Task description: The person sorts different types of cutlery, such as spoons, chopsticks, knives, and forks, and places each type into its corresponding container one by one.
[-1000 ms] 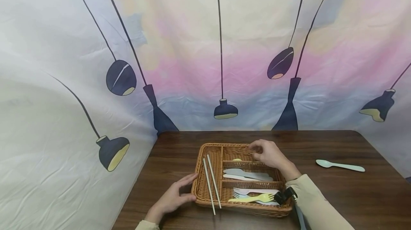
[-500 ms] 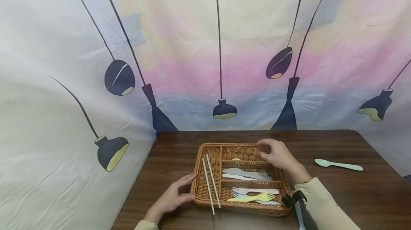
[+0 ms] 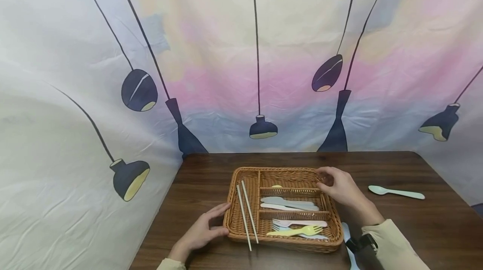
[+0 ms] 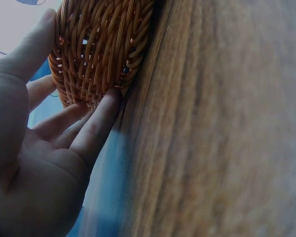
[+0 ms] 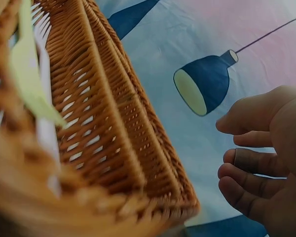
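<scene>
A brown wicker cutlery basket (image 3: 288, 241) with compartments sits on the table. My left hand (image 3: 203, 230) touches its left end, thumb and fingers spread apart; the left wrist view shows the fingertips against the weave (image 4: 101, 54). Over the back right corner is my right hand (image 3: 341, 186), fingers loosely bent and holding nothing; in the right wrist view a gap shows between it and the basket rim. Two pale chopsticks (image 3: 243, 217) lie in the left compartment, their near ends over the front rim. Knives (image 3: 288, 202) fill the middle compartment, and forks, one yellow (image 3: 298, 231), the front one.
A mint-green spoon (image 3: 396, 192) lies on the dark wooden table (image 3: 203, 177), right of the basket. Beside the basket's front right corner is a pale blue utensil (image 3: 347, 234), partly hidden by the right wrist. A lamp-patterned cloth (image 3: 219, 73) hangs behind the table.
My right hand has moved right along the basket's back edge to its right corner, uncovering more of the back compartment. My left hand stays at the left end.
</scene>
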`<act>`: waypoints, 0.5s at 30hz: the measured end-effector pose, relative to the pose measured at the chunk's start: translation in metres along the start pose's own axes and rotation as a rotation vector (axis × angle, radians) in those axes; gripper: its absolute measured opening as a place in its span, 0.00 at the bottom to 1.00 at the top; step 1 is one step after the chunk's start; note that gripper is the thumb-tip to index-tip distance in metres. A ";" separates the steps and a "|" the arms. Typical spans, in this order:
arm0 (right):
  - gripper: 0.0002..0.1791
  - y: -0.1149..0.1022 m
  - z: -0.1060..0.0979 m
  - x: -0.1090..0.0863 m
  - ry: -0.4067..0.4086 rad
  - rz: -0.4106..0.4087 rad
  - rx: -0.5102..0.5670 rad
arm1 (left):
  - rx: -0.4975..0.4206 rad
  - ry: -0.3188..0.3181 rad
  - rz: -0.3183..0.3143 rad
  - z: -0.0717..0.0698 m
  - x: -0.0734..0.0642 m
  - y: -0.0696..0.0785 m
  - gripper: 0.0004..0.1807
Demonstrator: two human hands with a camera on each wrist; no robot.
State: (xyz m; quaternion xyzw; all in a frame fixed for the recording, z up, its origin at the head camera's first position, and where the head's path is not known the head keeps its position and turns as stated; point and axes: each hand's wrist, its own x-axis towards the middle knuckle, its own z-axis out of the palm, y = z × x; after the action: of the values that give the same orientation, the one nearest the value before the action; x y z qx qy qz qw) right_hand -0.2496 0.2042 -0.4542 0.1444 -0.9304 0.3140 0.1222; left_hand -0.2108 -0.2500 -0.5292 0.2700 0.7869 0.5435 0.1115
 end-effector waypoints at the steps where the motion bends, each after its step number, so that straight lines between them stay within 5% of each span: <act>1: 0.21 0.001 0.000 -0.002 0.001 0.004 0.000 | -0.001 -0.001 0.002 0.000 0.000 0.000 0.40; 15: 0.23 0.022 0.000 -0.029 0.035 0.054 -0.048 | 0.012 -0.003 0.010 0.000 0.000 -0.001 0.40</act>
State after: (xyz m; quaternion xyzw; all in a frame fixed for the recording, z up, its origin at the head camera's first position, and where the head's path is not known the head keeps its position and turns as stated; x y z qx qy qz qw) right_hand -0.2299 0.2265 -0.4751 0.1107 -0.9389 0.2974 0.1334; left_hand -0.2116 -0.2501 -0.5302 0.2754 0.7888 0.5387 0.1084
